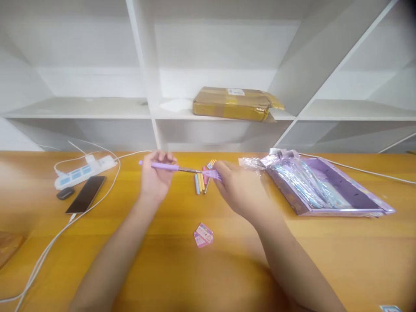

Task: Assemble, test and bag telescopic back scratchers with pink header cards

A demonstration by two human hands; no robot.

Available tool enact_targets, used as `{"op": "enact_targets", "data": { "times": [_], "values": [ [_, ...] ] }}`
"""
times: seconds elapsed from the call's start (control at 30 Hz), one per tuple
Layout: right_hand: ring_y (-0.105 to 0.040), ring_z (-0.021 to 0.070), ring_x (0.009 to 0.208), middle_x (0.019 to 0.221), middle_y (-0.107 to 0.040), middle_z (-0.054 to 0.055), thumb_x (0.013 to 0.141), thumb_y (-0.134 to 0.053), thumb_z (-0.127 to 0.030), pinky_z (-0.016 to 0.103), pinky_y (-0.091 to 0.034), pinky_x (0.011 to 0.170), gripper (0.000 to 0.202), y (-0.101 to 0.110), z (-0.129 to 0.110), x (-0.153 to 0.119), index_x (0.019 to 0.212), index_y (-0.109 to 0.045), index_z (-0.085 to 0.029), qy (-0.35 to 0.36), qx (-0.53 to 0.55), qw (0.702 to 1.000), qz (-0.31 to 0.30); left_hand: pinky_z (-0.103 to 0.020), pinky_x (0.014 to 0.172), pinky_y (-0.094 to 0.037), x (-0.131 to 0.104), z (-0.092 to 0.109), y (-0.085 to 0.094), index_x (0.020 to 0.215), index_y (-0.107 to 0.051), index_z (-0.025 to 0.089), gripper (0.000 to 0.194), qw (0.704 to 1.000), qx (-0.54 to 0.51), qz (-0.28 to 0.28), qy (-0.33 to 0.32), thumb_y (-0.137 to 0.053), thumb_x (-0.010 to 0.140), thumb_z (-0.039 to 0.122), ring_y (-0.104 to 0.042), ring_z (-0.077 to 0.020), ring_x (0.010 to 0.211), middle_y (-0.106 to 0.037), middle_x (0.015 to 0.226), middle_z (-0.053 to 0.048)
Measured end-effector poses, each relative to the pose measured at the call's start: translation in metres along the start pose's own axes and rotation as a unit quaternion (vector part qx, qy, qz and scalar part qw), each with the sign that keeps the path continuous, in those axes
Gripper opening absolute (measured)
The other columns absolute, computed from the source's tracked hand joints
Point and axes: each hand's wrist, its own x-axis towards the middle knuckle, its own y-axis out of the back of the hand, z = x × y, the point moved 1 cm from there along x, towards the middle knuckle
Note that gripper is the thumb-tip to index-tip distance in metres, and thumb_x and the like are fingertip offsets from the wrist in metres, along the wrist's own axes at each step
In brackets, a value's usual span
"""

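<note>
Above the table [182,268], both hands level; forearms angled inward.

Purple marks the handle [165,166] in your left hand [156,177], joined to a silver shaft [190,170]; the piece at your right hand [238,186] is also purple. Beneath, sticks [200,183] show light blue, yellow and pink (one nearby item [211,164] bears multicoloured stripes). The cards [203,235] are pink, with printed patches too blurred to read. The tray [351,189] is purple, its packets [302,184] clear and pale blue. Note the brown carton [232,104], yellowish tape, orange-brown wood-toned table [162,268], white shelves [107,108] and black phone [86,195].
</note>
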Motion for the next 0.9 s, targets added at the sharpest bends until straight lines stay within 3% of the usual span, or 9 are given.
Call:
{"op": "enact_targets", "data": {
  "times": [0.1, 0.2, 0.3, 0.4, 0.47, 0.53, 0.67, 0.77, 0.9],
  "values": [
    [-0.048, 0.0189, 0.057, 0.078, -0.062, 0.006, 0.101, -0.049, -0.021, 0.033, -0.016, 0.057, 0.008, 0.015, 0.015, -0.007, 0.093, -0.050, -0.022, -0.039, -0.024, 0.999, 0.027, -0.028, 0.067, -0.051, 0.001, 0.012, 0.011, 0.072, -0.042, 0.023, 0.030, 0.999, 0.024, -0.023, -0.005, -0.054, 0.090, 0.043, -0.059, -0.0155, 0.070, -0.057, 0.078, -0.002],
    [-0.040, 0.0177, 0.053, 0.071, -0.057, 0.005, 0.099, -0.046, -0.018, 0.034, -0.014, 0.058, 0.008, 0.018, 0.034, -0.012, 0.093, -0.048, -0.022, -0.043, -0.037, 0.998, 0.042, -0.028, 0.060, -0.048, -0.004, 0.025, 0.025, 0.084, -0.062, 0.020, 0.032, 0.977, 0.155, -0.148, -0.010, -0.057, 0.094, 0.051, -0.059, -0.0152, 0.063, -0.065, 0.085, -0.004],
    [-0.035, 0.0171, 0.050, 0.065, -0.055, 0.004, 0.097, -0.045, -0.016, 0.034, -0.014, 0.058, 0.009, 0.013, 0.042, -0.013, 0.091, -0.048, -0.022, -0.044, -0.063, 0.996, 0.034, -0.033, 0.074, -0.054, -0.017, 0.035, 0.030, 0.116, -0.071, 0.023, 0.039, 0.878, 0.390, -0.278, -0.014, -0.068, 0.092, 0.055, -0.070, -0.0233, 0.085, -0.074, 0.106, -0.010],
    [-0.035, 0.0170, 0.048, 0.062, -0.055, 0.004, 0.093, -0.047, -0.011, 0.034, -0.014, 0.059, 0.012, 0.006, 0.039, -0.011, 0.088, -0.048, -0.021, -0.071, -0.091, 0.993, 0.006, -0.033, 0.081, -0.050, -0.034, 0.033, 0.028, 0.117, -0.072, 0.026, 0.035, 0.754, 0.564, -0.328, -0.076, -0.072, 0.092, 0.050, -0.069, -0.0269, 0.098, -0.074, 0.113, -0.009],
    [-0.036, 0.0167, 0.048, 0.062, -0.056, 0.005, 0.093, -0.048, -0.010, 0.034, -0.014, 0.059, 0.012, 0.002, 0.035, -0.010, 0.088, -0.048, -0.021, -0.088, -0.095, 0.991, -0.014, -0.034, 0.075, -0.046, -0.043, 0.026, 0.026, 0.103, -0.072, 0.024, 0.023, 0.696, 0.625, -0.336, -0.111, -0.060, 0.101, 0.044, -0.066, -0.0254, 0.086, -0.073, 0.099, -0.008],
    [-0.037, 0.0161, 0.047, 0.064, -0.058, 0.005, 0.096, -0.050, -0.015, 0.034, -0.014, 0.058, 0.010, -0.002, 0.029, -0.009, 0.088, -0.049, -0.021, -0.090, -0.097, 0.991, -0.023, -0.034, 0.070, -0.041, -0.049, 0.021, 0.025, 0.098, -0.069, 0.023, 0.026, 0.650, 0.673, -0.322, -0.144, -0.047, 0.107, 0.035, -0.062, -0.0240, 0.078, -0.070, 0.089, -0.007],
    [-0.045, 0.0156, 0.052, 0.080, -0.064, 0.007, 0.103, -0.050, -0.028, 0.032, -0.015, 0.056, 0.016, -0.008, 0.011, -0.006, 0.090, -0.054, -0.020, -0.053, -0.092, 0.994, -0.001, -0.034, 0.064, -0.035, -0.052, 0.024, 0.017, 0.091, -0.064, 0.021, 0.028, 0.566, 0.762, -0.243, -0.199, -0.047, 0.108, 0.035, -0.062, -0.0238, 0.076, -0.069, 0.084, -0.007],
    [-0.045, 0.0147, 0.055, 0.083, -0.065, 0.005, 0.106, -0.046, -0.032, 0.031, -0.015, 0.056, 0.024, -0.013, -0.003, -0.005, 0.090, -0.060, -0.020, -0.020, -0.086, 0.996, 0.021, -0.034, 0.059, -0.030, -0.053, 0.030, 0.009, 0.082, -0.062, 0.020, 0.033, 0.526, 0.808, -0.191, -0.183, -0.049, 0.107, 0.036, -0.064, -0.0232, 0.071, -0.069, 0.078, -0.006],
    [-0.039, 0.0136, 0.054, 0.070, -0.062, 0.002, 0.101, -0.052, -0.024, 0.030, -0.014, 0.057, 0.023, -0.020, -0.009, -0.004, 0.083, -0.066, -0.019, 0.008, -0.087, 0.995, 0.038, -0.033, 0.056, -0.025, -0.052, 0.029, 0.006, 0.079, -0.068, 0.020, 0.037, 0.500, 0.836, -0.171, -0.146, -0.050, 0.106, 0.039, -0.066, -0.0243, 0.066, -0.072, 0.075, -0.008]
  ]
}}
